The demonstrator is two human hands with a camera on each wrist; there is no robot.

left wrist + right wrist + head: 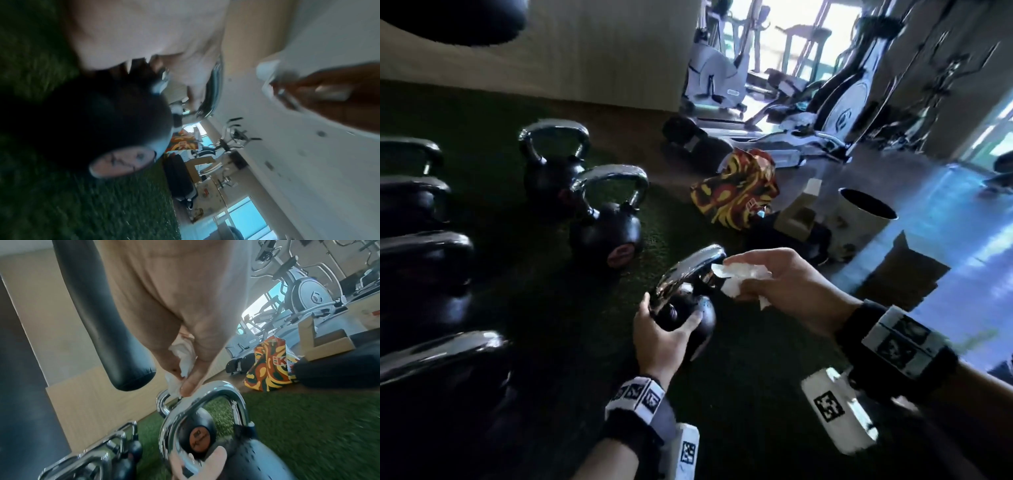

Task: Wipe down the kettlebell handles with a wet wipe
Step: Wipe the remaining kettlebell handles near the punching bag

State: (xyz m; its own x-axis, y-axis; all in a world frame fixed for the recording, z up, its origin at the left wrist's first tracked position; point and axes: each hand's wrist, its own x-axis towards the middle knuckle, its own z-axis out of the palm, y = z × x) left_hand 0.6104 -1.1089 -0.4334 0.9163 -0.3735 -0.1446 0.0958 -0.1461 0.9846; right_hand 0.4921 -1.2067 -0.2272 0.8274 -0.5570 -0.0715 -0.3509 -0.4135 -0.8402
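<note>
On the green turf [739, 359], just in front of the two upright kettlebells, I have the small kettlebell [688, 308] tipped over toward my right. My left hand [661, 337] cups its black body from the near side, thumb and fingers curled around it, so that grip is clamped on the kettlebell. Its chrome handle [688, 270] slants up and away from that hand. My right hand [774, 277] sits at the far end of the handle with a crumpled wet wipe [739, 277] pinched between thumb and fingers; that grip is closed on the wipe. In the right wrist view the wipe [180, 369] and my thumb tip meet the top of the handle [216, 392] at its bend, so the wipe is touching the chrome there.

Beyond the held kettlebell stands a second kettlebell [607, 219] with a reddish badge, and behind that a third kettlebell [551, 161], both upright. To the left of the held kettlebell runs a row of larger kettlebells [417, 253]. Beyond it to the right lies a patterned bag [732, 192], with a round bin [866, 219] further right. The left wrist view is blurred.
</note>
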